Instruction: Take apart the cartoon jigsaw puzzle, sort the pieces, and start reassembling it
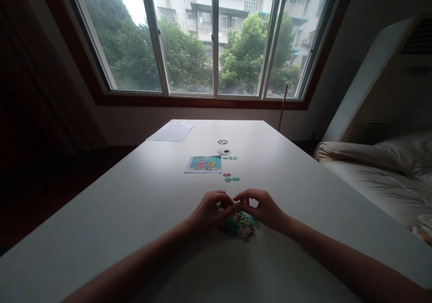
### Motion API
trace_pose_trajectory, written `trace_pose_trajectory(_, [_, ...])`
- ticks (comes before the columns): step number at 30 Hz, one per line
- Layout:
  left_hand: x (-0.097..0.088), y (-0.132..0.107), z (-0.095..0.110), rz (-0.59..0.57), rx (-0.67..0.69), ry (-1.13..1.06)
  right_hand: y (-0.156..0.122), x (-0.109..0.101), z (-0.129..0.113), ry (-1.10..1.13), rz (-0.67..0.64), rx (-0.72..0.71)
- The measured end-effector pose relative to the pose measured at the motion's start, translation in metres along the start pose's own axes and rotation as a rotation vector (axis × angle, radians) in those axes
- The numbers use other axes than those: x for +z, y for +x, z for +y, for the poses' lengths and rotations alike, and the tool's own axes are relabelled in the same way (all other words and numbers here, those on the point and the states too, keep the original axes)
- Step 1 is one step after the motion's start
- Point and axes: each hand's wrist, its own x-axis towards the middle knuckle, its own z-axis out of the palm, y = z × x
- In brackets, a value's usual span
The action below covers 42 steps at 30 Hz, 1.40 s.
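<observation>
Filling the foreground, a white table point(141, 199) stretches beneath a left hand point(211, 208) and right hand point(265, 209), fingers pinched narrow over a heap of puzzle pieces point(240, 225) on its surface, though whether either grips one cannot be made out.

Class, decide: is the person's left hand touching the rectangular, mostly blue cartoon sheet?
Apart. The head view shows a strip of white tabletop between the left hand and the cartoon sheet.
</observation>
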Motion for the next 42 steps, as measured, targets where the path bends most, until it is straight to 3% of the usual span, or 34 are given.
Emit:
trace_pose_trajectory(5, [-0.006,0.003,-0.002,0.047,-0.108,-0.043,0.000,-0.004,0.002,-0.187,0.111,-0.036])
trace_pose_trajectory(10, [-0.006,0.005,-0.007,0.049,-0.145,-0.071,-0.002,-0.004,0.006,-0.395,0.113,-0.121])
trace_pose_trajectory(25, [-0.003,0.004,-0.003,0.018,-0.134,-0.103,-0.003,0.000,0.009,-0.458,0.124,-0.216])
trace_pose_trajectory(34, [-0.014,0.006,-0.028,0.161,-0.210,-0.029,0.004,-0.031,0.028,-0.550,0.325,-0.230])
trace_pose_trajectory(42, [-0.012,0.008,-0.032,0.165,-0.221,-0.047,0.005,-0.044,0.044,-0.582,0.361,-0.204])
